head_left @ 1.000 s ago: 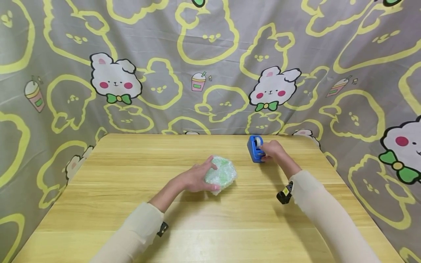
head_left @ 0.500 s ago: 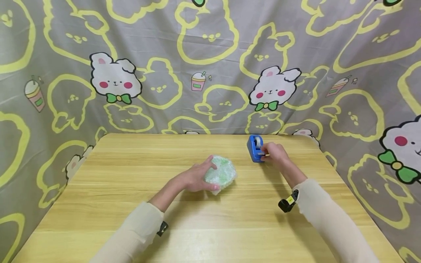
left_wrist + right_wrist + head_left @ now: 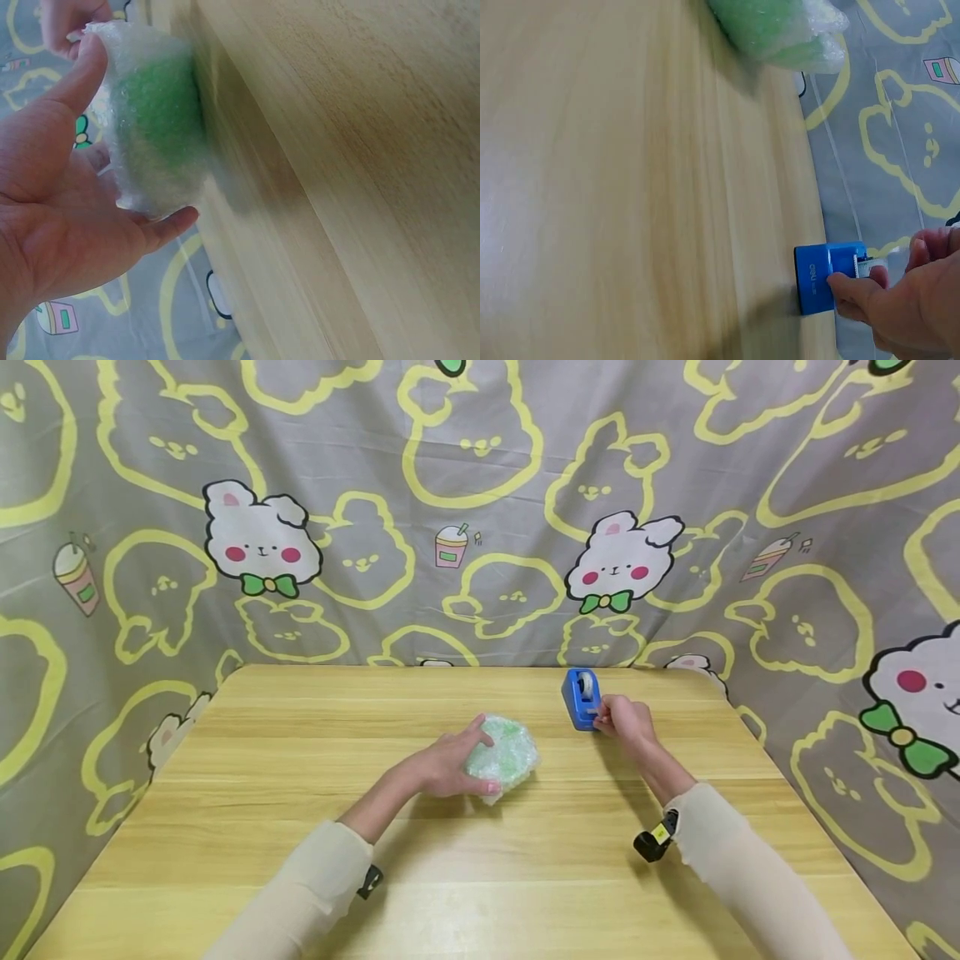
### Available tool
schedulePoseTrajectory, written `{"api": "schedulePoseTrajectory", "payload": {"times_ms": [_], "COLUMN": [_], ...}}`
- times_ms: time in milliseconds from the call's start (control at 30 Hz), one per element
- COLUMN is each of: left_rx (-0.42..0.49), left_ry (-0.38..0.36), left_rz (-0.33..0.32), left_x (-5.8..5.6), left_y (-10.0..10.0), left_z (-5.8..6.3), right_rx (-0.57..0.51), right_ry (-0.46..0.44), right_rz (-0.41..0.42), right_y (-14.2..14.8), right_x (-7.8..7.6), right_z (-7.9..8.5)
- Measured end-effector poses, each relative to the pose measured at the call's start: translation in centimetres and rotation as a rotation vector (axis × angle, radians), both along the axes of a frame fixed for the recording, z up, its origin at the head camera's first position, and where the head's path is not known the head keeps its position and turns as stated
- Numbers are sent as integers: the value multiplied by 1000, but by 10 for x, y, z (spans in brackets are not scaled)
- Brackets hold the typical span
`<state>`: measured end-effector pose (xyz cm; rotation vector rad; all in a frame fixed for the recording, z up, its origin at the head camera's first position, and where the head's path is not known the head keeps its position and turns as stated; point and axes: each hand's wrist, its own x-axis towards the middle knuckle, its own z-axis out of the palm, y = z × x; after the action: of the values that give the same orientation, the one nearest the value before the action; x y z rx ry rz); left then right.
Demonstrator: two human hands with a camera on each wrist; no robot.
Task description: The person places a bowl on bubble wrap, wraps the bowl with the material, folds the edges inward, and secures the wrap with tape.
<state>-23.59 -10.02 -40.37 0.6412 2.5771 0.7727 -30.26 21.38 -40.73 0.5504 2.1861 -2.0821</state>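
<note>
My left hand (image 3: 450,768) holds a bubble-wrapped bundle (image 3: 504,758), its thumb and fingers spread around the near left side. Green shows through the clear wrap in the left wrist view, where the bundle (image 3: 154,124) is seen up close. At the back right of the table, a blue tape dispenser (image 3: 579,710) stands with a roll of clear tape (image 3: 586,683) in it. The fingertips of my right hand (image 3: 628,720) are at the dispenser's front end. In the right wrist view they pinch a strip of clear tape (image 3: 900,257), and one finger touches the blue body.
The wooden table (image 3: 315,718) carries the bundle and the dispenser. A grey curtain (image 3: 517,460) with yellow rabbit outlines hangs behind it and along both sides. Each wrist wears a small black camera, such as the right wrist camera (image 3: 654,842).
My right hand has drawn slightly back toward me, from beside the tape roll to the dispenser's front end. The left hand and the bundle stay where they were.
</note>
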Motion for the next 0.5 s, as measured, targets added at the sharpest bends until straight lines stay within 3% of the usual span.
{"api": "schedulePoseTrajectory", "payload": {"times_ms": [267, 500], "left_rx": [-10, 5], "left_ry": [3, 2], "left_rz": [7, 7], "left_x": [1, 1], "left_y": [-1, 0], "left_z": [1, 2], "right_rx": [33, 301], "right_ry": [11, -9], "right_rz": [69, 113], "right_y": [1, 9], "right_x": [0, 2], "right_z": [-1, -6]}}
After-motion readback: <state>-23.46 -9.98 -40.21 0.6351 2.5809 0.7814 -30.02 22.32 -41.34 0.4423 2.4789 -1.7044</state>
